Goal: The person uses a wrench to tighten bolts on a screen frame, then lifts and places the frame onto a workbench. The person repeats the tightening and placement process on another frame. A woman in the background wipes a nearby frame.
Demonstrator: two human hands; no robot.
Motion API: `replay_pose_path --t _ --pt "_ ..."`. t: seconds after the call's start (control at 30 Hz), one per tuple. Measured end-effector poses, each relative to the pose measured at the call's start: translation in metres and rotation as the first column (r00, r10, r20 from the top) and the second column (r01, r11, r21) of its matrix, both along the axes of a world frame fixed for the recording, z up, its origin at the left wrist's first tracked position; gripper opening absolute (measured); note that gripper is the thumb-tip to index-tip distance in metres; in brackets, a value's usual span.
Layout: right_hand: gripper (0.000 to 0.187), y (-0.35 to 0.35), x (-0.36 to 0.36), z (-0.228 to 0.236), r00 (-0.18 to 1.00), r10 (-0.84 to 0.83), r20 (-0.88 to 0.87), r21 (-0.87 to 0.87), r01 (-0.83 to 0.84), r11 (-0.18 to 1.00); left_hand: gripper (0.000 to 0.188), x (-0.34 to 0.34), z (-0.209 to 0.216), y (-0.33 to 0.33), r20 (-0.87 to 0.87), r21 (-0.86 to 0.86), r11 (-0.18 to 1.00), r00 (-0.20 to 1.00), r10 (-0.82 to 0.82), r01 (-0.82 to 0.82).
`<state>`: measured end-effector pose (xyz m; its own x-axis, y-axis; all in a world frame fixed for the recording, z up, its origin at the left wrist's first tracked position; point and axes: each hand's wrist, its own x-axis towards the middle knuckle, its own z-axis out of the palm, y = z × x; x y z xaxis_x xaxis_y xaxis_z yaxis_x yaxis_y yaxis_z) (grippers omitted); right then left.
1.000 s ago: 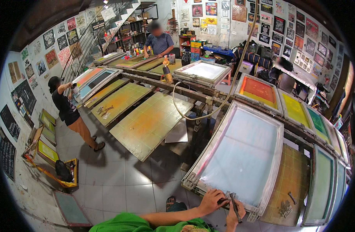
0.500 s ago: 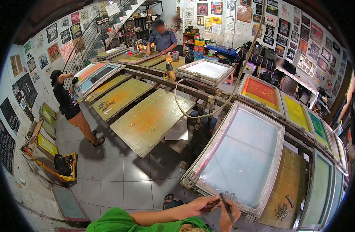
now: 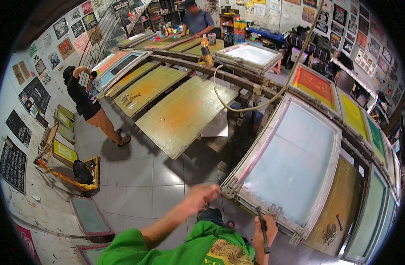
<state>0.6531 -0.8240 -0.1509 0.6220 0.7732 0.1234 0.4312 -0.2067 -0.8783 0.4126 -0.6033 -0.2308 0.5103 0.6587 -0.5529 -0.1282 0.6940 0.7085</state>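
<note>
The right hand curls round a dark bar, maybe so it won't drop. At its ten o'clock, near the screen, the left hand is too blurry to tell its grip.

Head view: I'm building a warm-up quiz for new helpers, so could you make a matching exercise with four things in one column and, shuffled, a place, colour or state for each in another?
Column one
1. Left hand
2. Right hand
3. Small wrench
4. Framed screen nearest the hands

Column two
A. Pale blue
B. Lying on the brown board
C. Blurred, by the frame's left front corner
D. Gripping a dark bar-like tool

Right pairs: 1-C, 2-D, 3-B, 4-A
</note>
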Motion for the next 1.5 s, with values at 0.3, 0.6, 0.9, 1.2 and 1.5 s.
replay_pose_path --t 0.3,0.6,0.9,1.2,1.5 --pt "0.035 -0.035 0.027 0.015 0.988 -0.060 -0.145 -0.170 0.035 0.985 0.023 -0.151 -0.044 0.287 -0.378 0.912 0.400 0.572 0.728 0.093" --pt "0.027 -0.140 0.092 0.049 0.883 -0.469 0.030 -0.419 0.437 0.796 0.025 -0.165 -0.087 0.416 -0.575 0.756 0.340 0.318 0.754 0.559" --pt "0.035 -0.141 0.138 0.062 0.891 -0.376 0.253 -0.578 0.452 0.680 0.050 -0.128 -0.078 0.400 -0.447 0.885 0.364 0.307 0.840 0.291" --pt "0.044 -0.119 0.170 0.052 0.957 -0.142 0.253 -0.803 0.289 0.521 0.022 0.101 0.055 0.112 -0.140 0.955 -0.183 0.896 0.421 0.235" --pt "0.026 -0.112 0.217 0.057 0.885 0.452 0.110 -0.959 -0.024 0.282 0.021 0.191 0.018 -0.049 -0.159 0.986 0.044 0.987 -0.039 0.161"
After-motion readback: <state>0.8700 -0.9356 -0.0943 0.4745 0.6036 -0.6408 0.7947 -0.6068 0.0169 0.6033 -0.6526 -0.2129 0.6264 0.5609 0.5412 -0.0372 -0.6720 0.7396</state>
